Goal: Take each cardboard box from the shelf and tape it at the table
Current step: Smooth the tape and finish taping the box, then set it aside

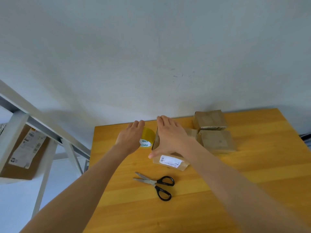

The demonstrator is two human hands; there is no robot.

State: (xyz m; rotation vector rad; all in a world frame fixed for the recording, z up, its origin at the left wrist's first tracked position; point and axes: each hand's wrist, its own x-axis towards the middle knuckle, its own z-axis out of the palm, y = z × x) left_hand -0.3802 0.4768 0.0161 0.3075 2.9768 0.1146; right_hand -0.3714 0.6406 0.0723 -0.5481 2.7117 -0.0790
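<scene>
Laid right hand [170, 137] flat atop labelled box [170, 161], left hand [130, 137] over yellow tape roll [149, 134] beside it; saw open scissors [154, 181] nearer on table [235, 182].

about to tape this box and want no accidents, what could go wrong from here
The scissors lie with blades apart between the forearms; an arm drawn back low could catch them. The tape roll sits near the far edge of the table, so a clumsy grab by the left hand might knock it off. The right hand rests flat on the box, which may slide.
</scene>
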